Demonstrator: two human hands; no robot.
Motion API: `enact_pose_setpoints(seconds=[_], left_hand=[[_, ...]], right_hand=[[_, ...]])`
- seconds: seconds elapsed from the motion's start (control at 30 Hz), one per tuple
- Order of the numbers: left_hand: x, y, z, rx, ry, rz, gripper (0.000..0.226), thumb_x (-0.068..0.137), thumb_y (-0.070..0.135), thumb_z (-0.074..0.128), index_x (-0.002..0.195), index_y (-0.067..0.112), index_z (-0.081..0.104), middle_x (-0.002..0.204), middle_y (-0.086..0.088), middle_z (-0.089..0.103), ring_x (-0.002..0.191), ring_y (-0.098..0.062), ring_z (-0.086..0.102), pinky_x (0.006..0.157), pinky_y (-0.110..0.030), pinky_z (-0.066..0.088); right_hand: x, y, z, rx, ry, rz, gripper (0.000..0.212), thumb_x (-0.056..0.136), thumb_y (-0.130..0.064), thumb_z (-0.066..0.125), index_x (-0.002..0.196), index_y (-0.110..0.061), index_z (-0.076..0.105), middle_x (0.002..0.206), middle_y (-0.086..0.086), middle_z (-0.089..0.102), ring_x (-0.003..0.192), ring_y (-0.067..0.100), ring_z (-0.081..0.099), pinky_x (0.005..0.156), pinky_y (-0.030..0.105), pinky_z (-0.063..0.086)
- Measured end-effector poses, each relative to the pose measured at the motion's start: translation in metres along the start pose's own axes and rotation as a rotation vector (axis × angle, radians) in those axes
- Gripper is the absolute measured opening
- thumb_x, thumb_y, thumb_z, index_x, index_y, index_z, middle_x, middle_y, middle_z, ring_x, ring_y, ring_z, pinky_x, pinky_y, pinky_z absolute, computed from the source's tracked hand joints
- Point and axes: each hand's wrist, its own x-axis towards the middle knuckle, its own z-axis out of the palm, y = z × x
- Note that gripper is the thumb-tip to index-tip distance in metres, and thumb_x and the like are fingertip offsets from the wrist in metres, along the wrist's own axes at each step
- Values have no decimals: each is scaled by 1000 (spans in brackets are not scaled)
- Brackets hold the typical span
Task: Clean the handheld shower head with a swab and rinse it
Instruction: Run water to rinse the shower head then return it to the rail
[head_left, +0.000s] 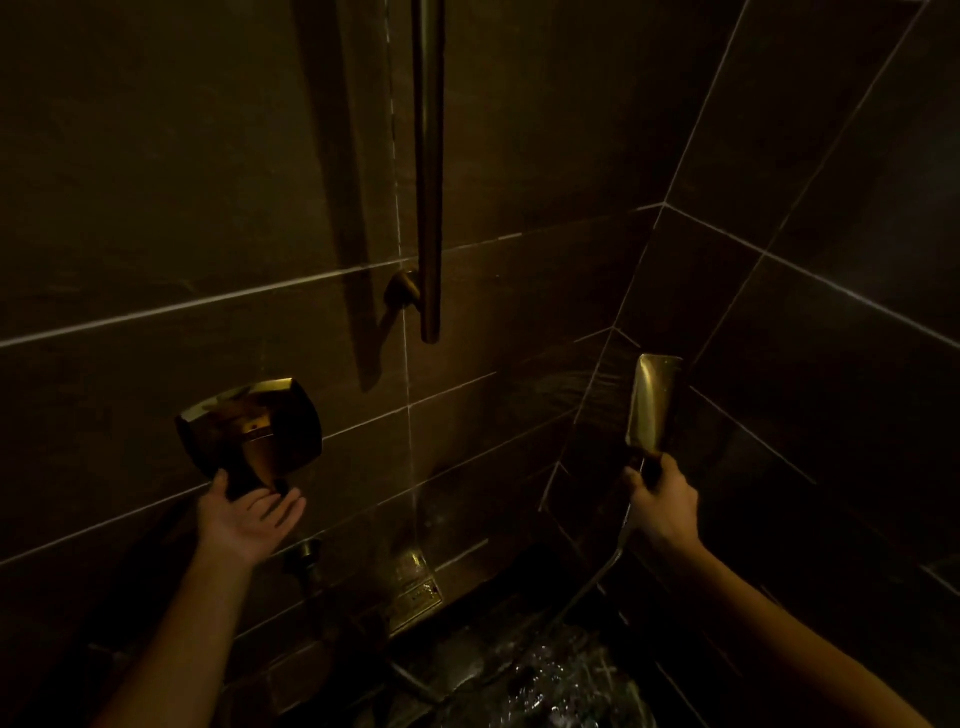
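We are gripping the handheld shower head (652, 408) by its handle in our right hand (660, 506), upright near the corner tiles. Our left hand (249, 519) is touching the wall valve handle (254, 434), fingers loosely spread. Water is splashing on the floor (540, 680).

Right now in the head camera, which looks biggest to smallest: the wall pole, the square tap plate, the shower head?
1. The wall pole, by far the longest.
2. The square tap plate at the left hand.
3. The shower head in the right hand. It is turned partly edge-on, so this last ranking is unsure.
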Motion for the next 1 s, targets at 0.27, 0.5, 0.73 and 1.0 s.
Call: enact_pose_setpoints(seconds=[0.27,0.5,0.73,1.0], left_hand=[[18,5,-1,-142,-26,-9,88,95,61,38,158,6,13,161,-20,29,141,-33,42,114,-47,37],[25,2,-16,-57,-45,-12,88,93,63,41,159,10,16,163,-14,29,139,-33,45,111,-44,38],[12,-27,-22,440,-10,-2,61,101,46,47,152,13,37,156,-14,41,138,-34,47,111,-46,38],[-26,-67,-8,1022,-60,86,37,102,25,53,137,13,53,143,-11,54,106,-31,62,91,-46,50]], right_hand=[[-6,-1,-9,185,11,39,45,98,-27,63,140,-23,48,113,-5,63,100,13,65,81,36,58],[-12,-11,-16,224,-2,18,51,98,-20,62,145,-24,43,127,-1,63,107,14,66,94,47,57],[-20,-24,-15,213,-53,-98,52,97,-26,63,145,-28,46,141,-2,54,117,16,64,94,43,58],[-34,-74,-5,283,-112,-217,29,101,-20,55,117,-43,64,119,-10,67,112,13,66,95,48,57]])
